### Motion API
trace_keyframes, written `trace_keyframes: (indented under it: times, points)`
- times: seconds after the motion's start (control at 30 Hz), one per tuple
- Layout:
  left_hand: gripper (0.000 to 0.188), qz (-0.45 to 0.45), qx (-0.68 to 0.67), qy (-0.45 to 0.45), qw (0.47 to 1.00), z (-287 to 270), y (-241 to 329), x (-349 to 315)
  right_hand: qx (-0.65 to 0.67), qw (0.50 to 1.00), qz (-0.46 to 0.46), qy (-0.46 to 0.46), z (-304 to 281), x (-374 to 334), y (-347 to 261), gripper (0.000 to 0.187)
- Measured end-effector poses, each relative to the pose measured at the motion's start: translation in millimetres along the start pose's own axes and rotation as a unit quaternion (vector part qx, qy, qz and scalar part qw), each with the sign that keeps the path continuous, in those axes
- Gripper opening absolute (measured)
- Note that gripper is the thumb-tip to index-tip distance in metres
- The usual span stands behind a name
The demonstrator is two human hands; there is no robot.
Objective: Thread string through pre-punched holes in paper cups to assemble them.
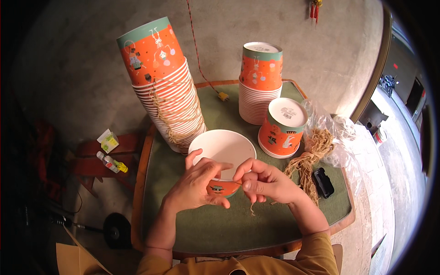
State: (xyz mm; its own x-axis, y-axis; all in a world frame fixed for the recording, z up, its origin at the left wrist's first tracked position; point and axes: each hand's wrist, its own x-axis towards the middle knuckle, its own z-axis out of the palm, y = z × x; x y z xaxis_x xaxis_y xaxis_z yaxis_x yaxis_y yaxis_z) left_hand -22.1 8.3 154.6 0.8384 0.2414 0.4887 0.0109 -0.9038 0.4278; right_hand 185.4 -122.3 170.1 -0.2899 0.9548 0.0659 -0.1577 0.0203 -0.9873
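2 hands (229,183) hold 1 bowl (223,151); 3 stacks (172,96).

A rough grey concrete wall (284,41) fills the back of the scene, with a twisted red-and-black cord (195,41) running down it to a small yellow plug (223,96). Up top hangs a red tasselled ornament (315,8). The bench (256,224) has a green felt top inside a rounded wooden rim (worn, warm brown). Off to the left, in shadow, a low red stool (91,158) sits on the dim floor. On the right, pale daylight floods a tiled floor (398,151) beyond a doorway.
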Motion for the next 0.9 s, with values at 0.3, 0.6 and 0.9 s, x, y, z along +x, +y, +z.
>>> trace_keyframes:
  times: [0.3, 0.6, 0.9]
  points:
    - [0.020, -0.020, 0.027, 0.054, 0.998, 1, -23, -3, 0.244, 0.951, -0.127, 0.139, -24, -1, 3, 0.020]
    - [0.040, -0.086, 0.071, 0.039, 0.993, -8, -26, -7, 0.139, 0.963, -0.133, 0.186, -38, 4, 4, 0.012]
    - [0.058, 0.063, 0.140, 0.099, 0.983, 6, 17, 0, -0.041, 0.947, -0.146, 0.285, -41, 13, 13, 0.010]
